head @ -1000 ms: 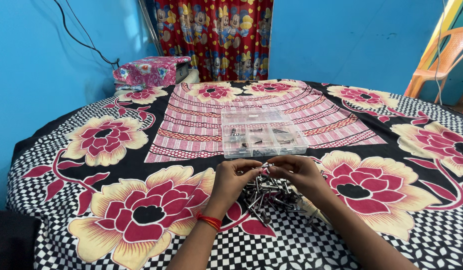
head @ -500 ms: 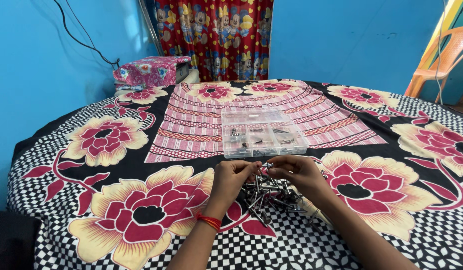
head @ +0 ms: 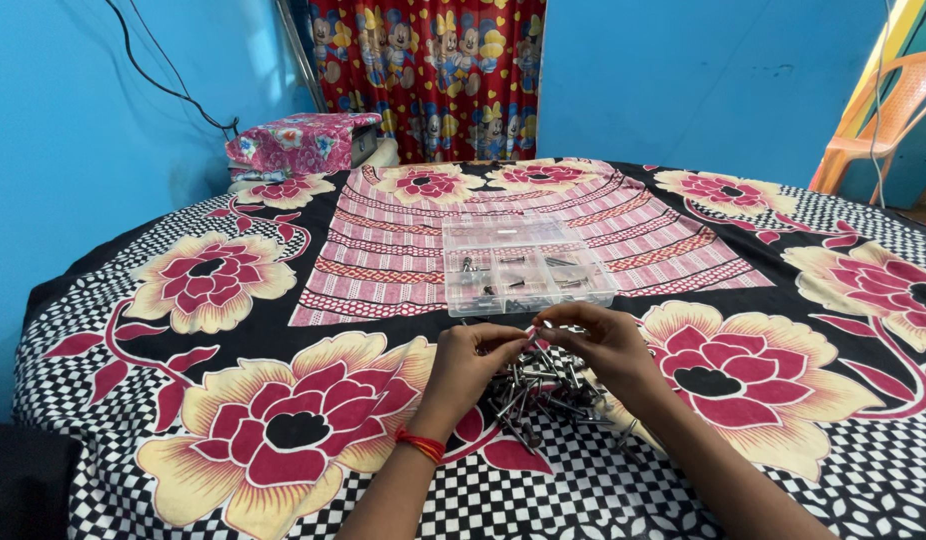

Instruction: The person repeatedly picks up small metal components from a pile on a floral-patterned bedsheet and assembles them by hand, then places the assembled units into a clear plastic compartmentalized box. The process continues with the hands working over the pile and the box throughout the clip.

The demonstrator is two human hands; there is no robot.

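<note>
Near the front edge of the bed, both hands meet over a pile of screws [head: 538, 390]. Left hand [head: 470, 362] and right hand [head: 601, 345] each pinch one end of a single small screw [head: 532, 327], fingertips closed on it, held just above the pile. Whether a nut sits on it is too small to tell. Red thread band [head: 419, 441] on the left wrist.

Pile lies on the flowered bedsheet [head: 233, 400], loose grey metal screws, some dark ones mixed in, spread under and between the hands.

Just behind the hands, toward the bed's middle: clear plastic organiser box [head: 525, 265], divided into compartments, front row holding a few small metal parts, back row looks bare. It sits on the pink striped centre panel of the sheet, close to the pile but not touching it.

Back left corner: floral pillow [head: 301, 142] against the blue wall. Patterned red curtain [head: 428, 75] behind the bed's far edge. Orange plastic chair [head: 878, 125] off the right side.
</note>
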